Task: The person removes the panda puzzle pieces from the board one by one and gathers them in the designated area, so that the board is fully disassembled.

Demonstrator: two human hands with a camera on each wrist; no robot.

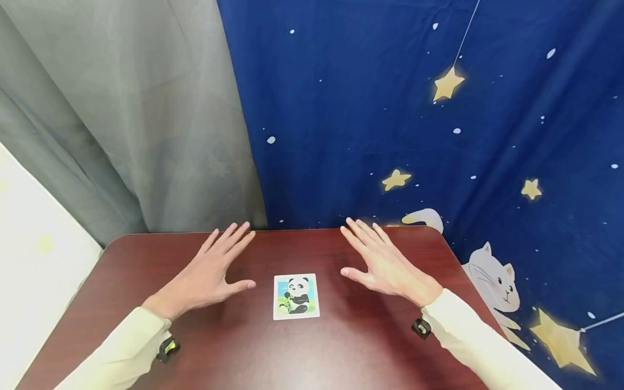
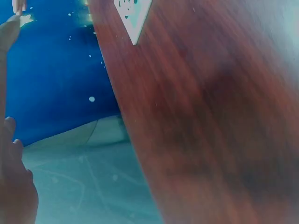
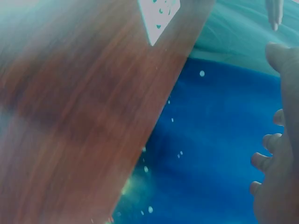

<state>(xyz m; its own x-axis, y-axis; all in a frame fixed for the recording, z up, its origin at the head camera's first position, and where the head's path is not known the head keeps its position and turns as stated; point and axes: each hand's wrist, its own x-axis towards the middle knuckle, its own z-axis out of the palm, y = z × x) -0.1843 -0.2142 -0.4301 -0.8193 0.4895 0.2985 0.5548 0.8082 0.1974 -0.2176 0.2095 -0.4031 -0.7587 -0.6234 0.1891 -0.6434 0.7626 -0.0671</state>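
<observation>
A white-bordered panda picture card lies flat on the reddish-brown table, between the two hands. To its left my left hand is held over the table with straight, spread fingers and the thumb toward the card. My right hand is on the other side, its fingers extended and its thumb also pointing inward. Neither hand touches the card or holds anything. At the top of the left wrist view a corner of the card shows; the right wrist view has another corner.
The wooden table has a far edge that meets a grey curtain and a blue curtain with stars and a cat. A small dark device sits at the left wrist, and a similar device at the right.
</observation>
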